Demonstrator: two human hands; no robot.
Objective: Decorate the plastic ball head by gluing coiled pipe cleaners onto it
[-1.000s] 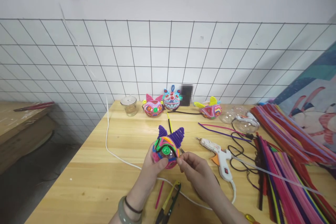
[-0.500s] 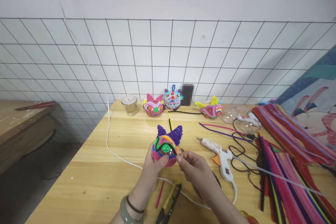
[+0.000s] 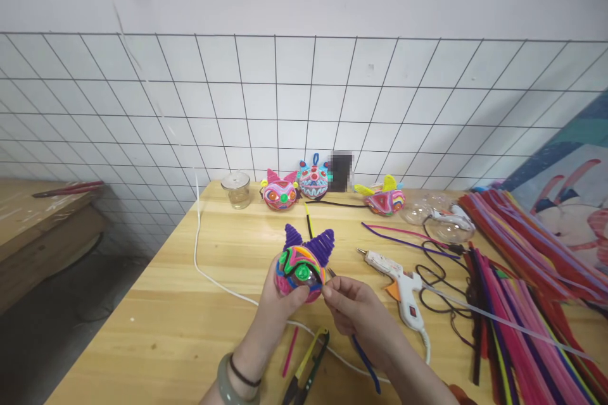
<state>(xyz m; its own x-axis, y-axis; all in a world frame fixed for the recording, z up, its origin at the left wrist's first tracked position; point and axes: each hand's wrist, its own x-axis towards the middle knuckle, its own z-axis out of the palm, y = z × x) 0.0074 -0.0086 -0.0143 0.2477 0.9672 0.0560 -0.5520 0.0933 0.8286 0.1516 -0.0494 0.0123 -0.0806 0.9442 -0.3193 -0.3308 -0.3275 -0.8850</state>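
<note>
Animal-head ornament (image 3: 300, 257), held over bench (image 3: 166, 329): ridged purple ears (image 3: 322, 247), multicolored pipe-cleaner stripes, round green eye (image 3: 303, 273), clear patch below. Left hand (image 3: 279, 305) cups it; right hand (image 3: 357, 309) pinches blue pipe cleaner (image 3: 365, 364) at edge.

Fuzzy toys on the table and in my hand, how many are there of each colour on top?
Purple-eared toy, held in the left hand: 1
Pink-eared toy: 1
Blue-eared toy: 1
Yellow-topped toy: 1
Total: 4
</note>
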